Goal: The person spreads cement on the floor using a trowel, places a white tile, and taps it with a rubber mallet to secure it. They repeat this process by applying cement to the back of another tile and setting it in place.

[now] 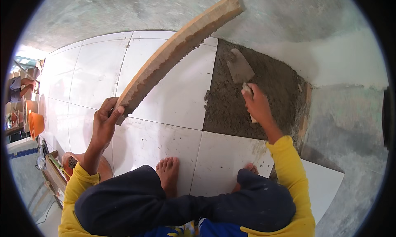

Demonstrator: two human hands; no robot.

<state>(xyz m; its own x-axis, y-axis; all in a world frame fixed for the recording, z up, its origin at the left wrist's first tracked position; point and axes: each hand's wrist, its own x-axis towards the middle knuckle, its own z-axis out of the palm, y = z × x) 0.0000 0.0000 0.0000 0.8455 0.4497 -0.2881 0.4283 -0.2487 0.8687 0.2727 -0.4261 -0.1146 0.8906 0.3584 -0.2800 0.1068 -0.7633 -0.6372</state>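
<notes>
My left hand (pixel 104 123) grips the near end of a long wooden straightedge board (pixel 177 51), held raised and slanting up to the right above the white floor tiles (pixel 95 72). My right hand (pixel 258 105) holds a trowel (pixel 239 68) by its pale handle, the blade lying flat on a square bed of wet grey mortar (pixel 264 97) next to the laid tiles. I squat with both bare feet (pixel 168 173) on the tiles, knees in dark trousers, sleeves yellow.
An orange bucket (pixel 35 123) and a brown basin (pixel 70 163) with tools sit at the left. A loose white tile (pixel 324 187) lies at the lower right. Bare grey concrete floor (pixel 288 18) surrounds the mortar patch. A seated person is at the far left edge.
</notes>
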